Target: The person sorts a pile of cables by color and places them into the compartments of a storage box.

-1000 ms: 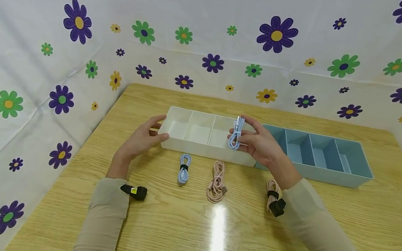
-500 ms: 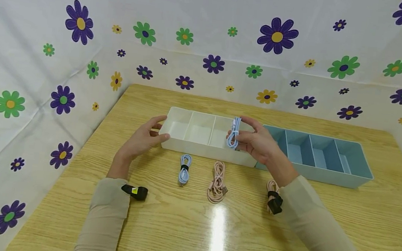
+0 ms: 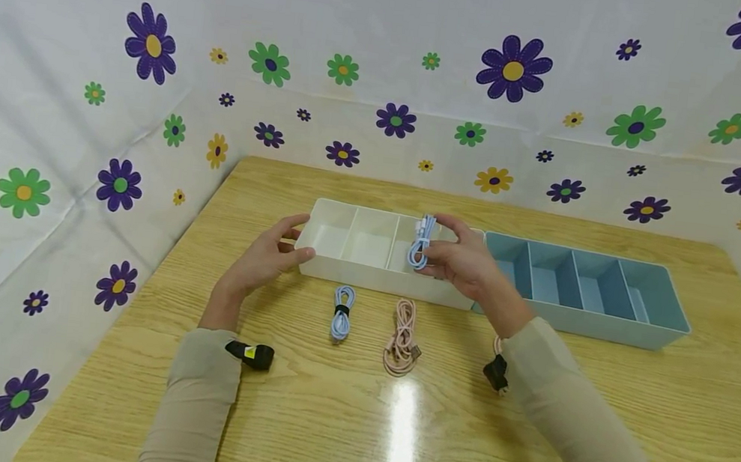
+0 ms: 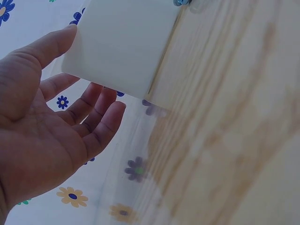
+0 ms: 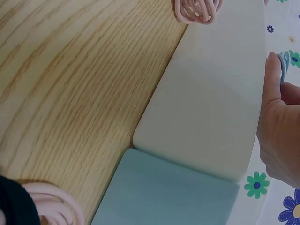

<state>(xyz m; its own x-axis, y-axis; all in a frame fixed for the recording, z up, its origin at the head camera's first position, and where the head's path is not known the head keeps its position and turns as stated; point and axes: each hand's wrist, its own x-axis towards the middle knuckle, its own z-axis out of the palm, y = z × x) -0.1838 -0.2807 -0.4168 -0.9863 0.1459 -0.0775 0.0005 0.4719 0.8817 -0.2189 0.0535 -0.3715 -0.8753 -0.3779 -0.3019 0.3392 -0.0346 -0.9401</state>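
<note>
My right hand pinches a coiled light-blue cable between thumb and fingers, held over the third compartment of a white divided box. In the right wrist view only a bit of that cable shows past the fingertips. At the box's left end is my left hand, its thumb at the front corner and fingers by the end wall; the left wrist view has this hand with spread, relaxed fingers against the white wall. A second light-blue cable, tied with a black band, lies before the box.
A blue-grey divided box adjoins the white box on the right. On the wooden table lie a coiled pink cable and another pink cable, mostly hidden under my right sleeve. A flower-print cloth stands behind and at the left.
My right hand has moved a little to the left with the blue cable, across the white box, and the cable has tilted slightly. My left hand keeps its place.
</note>
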